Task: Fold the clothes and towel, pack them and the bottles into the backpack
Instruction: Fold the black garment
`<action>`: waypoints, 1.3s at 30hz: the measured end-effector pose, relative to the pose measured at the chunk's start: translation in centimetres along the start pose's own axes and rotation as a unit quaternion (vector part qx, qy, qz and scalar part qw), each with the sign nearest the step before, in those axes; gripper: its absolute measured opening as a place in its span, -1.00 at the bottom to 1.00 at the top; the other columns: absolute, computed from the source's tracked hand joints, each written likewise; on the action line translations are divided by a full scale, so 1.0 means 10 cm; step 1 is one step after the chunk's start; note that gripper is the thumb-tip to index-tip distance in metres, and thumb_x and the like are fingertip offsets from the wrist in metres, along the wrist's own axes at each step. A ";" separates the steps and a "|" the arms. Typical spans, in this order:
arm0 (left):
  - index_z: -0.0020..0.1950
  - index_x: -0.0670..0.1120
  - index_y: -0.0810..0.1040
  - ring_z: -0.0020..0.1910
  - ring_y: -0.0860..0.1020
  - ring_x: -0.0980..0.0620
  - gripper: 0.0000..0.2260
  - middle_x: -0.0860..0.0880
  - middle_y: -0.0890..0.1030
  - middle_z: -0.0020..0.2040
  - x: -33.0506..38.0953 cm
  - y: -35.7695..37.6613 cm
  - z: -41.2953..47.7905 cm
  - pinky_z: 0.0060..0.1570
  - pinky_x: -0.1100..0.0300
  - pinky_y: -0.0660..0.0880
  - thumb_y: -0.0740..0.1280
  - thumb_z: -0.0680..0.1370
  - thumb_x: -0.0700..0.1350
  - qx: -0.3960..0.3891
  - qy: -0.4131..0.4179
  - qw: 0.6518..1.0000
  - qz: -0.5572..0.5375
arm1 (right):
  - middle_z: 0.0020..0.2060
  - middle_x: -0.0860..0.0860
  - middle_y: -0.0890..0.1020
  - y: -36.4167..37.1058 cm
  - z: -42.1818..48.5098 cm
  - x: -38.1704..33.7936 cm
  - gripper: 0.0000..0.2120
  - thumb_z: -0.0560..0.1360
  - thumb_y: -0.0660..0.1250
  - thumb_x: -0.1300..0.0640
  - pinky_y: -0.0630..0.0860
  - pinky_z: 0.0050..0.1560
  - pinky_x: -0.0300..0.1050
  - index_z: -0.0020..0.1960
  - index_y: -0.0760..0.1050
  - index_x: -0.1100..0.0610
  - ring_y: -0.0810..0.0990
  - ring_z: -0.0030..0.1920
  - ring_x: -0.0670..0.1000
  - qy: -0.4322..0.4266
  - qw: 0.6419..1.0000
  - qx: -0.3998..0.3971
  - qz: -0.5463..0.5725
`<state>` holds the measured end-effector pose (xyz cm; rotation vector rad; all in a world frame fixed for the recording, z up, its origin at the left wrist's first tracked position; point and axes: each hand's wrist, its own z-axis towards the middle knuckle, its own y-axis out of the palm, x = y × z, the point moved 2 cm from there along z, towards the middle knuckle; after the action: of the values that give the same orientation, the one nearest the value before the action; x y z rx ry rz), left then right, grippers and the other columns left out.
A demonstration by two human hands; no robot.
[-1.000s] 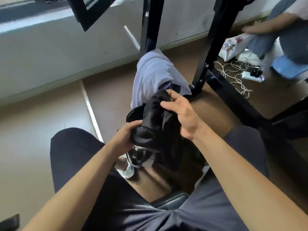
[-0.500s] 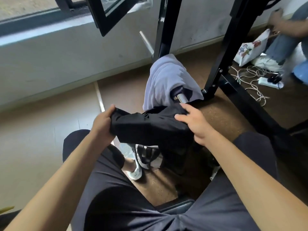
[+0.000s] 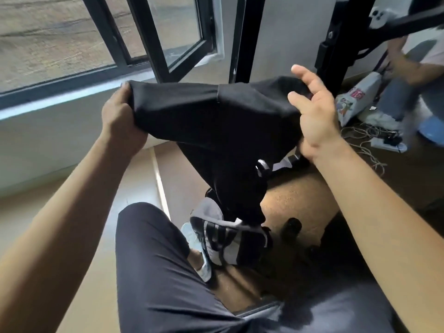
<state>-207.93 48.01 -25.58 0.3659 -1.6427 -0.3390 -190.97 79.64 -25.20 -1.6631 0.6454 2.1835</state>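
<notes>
I hold a black garment (image 3: 216, 116) stretched out at chest height in front of me. My left hand (image 3: 120, 121) is clenched on its left edge. My right hand (image 3: 312, 109) has the right end caught at the thumb and palm, with the fingers spread and blurred. The rest of the garment hangs in a narrow fold toward the floor. Below it, between my knees, sits the black and grey striped backpack (image 3: 225, 241). The pale garment behind is mostly hidden by the black one.
A black metal frame (image 3: 240, 39) stands just behind the garment, beside an open window (image 3: 168, 32). At the right, another person (image 3: 408, 75) sits near a printed bag (image 3: 355, 99), a power strip and loose cables (image 3: 384, 143). My white shoe (image 3: 199, 251) rests next to the backpack.
Both hands have lifted the black garment from low over the backpack up to chest height and pulled it wider apart. The head view has tilted upward, showing the window.
</notes>
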 end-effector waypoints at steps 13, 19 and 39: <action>-0.11 -0.13 0.59 -0.23 0.57 -0.05 -0.85 -0.12 0.58 -0.21 -0.77 -0.99 -0.87 -0.25 0.16 0.47 0.43 0.56 -0.06 -0.119 -0.156 0.925 0.326 | -0.22 0.02 0.69 -0.08 -1.04 1.19 -0.85 0.55 0.40 0.20 0.48 -0.04 -0.16 -0.15 0.69 0.20 0.60 -0.18 -0.10 0.244 0.932 -0.212 -0.162; -0.09 -0.29 0.59 -0.24 0.50 -0.01 -0.70 -0.09 0.50 -0.26 -1.31 -1.25 -0.89 -0.30 0.17 0.48 0.41 0.48 -0.02 -0.210 -0.262 0.735 0.589 | 0.20 0.13 0.61 -0.32 -1.41 1.96 -0.52 0.50 0.49 0.04 0.47 0.21 -0.06 0.30 0.52 0.28 0.59 0.19 0.09 0.335 0.814 -0.289 -0.376; -0.20 -0.07 0.60 -0.12 0.62 -0.16 -0.96 -0.06 0.63 -0.22 -3.01 -0.99 -0.41 -0.25 0.13 0.36 0.36 0.44 -0.14 -0.225 -0.106 0.643 0.724 | -0.14 -0.02 0.70 -0.39 -1.20 2.39 -0.92 0.43 0.49 0.12 0.54 -0.03 -0.21 -0.09 0.66 -0.01 0.67 -0.04 0.00 0.285 0.804 -0.304 -0.424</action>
<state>-200.70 51.92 -56.47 -1.4198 -1.5027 0.4790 -185.67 76.08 -51.50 -2.3064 -0.6990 1.2483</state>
